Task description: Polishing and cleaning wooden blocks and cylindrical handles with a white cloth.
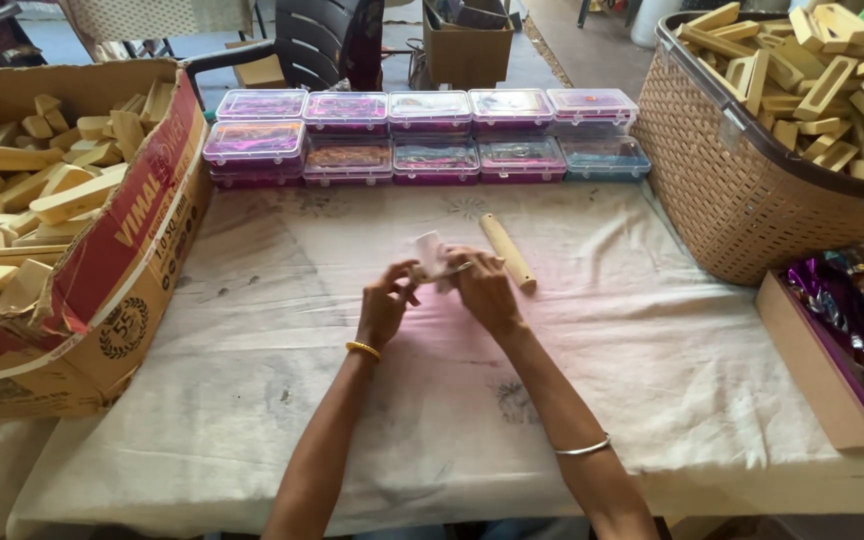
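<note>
The person's arms are bare, with no sleeves showing. The left hand (384, 310) has a thick yellow-gold bangle (362, 350) round its wrist. The right hand (484, 290) has a thin, shiny silver bangle (582, 447) further up the arm. The fingers show no rings.

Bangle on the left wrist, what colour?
Yellow gold; the bangle sits just below the left hand, clearest in the head view.

Hands partly hide the pale piece (429, 252), perhaps wooden.
</note>
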